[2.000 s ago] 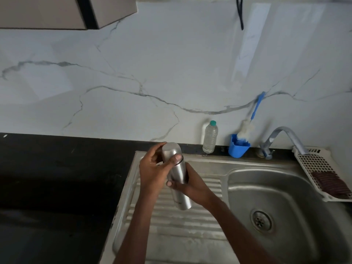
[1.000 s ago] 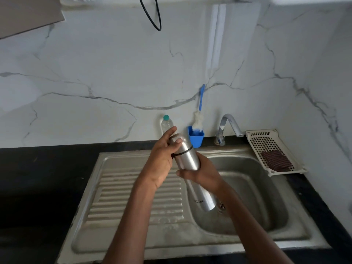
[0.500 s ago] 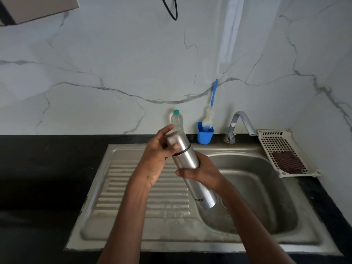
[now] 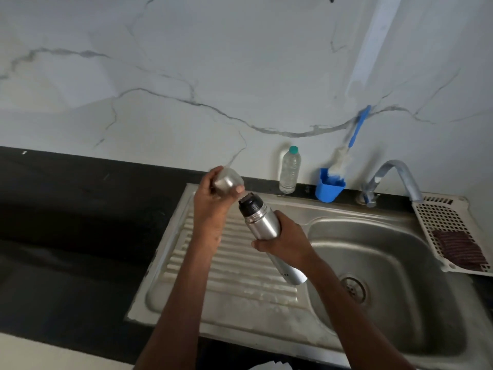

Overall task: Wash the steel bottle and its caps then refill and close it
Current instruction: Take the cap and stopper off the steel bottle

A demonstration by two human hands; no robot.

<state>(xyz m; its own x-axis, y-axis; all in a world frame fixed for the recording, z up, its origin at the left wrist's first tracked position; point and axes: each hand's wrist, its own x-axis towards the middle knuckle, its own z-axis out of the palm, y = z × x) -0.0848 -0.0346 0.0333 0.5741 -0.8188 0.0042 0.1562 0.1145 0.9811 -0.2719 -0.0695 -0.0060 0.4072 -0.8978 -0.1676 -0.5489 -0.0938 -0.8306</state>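
Note:
My right hand (image 4: 286, 240) grips the steel bottle (image 4: 262, 224) around its middle, tilted over the drainboard with its base toward the basin. A black inner cap (image 4: 249, 204) sits on the bottle's neck, uncovered. My left hand (image 4: 213, 202) holds the steel outer cap (image 4: 226, 181) just up and left of the neck, apart from the bottle.
The steel sink (image 4: 386, 276) has a ribbed drainboard (image 4: 232, 265) on the left and a drain (image 4: 353, 289). Behind it stand a clear plastic bottle (image 4: 289, 170), a blue cup (image 4: 329, 188) with a bottle brush (image 4: 346, 153), and the tap (image 4: 394, 174). A white rack (image 4: 440, 222) with a dark scrub pad (image 4: 461, 249) hangs on the right.
The steel outer cap has come off the bottle in my left hand, exposing the black inner cap. My right hand keeps its grip on the bottle body.

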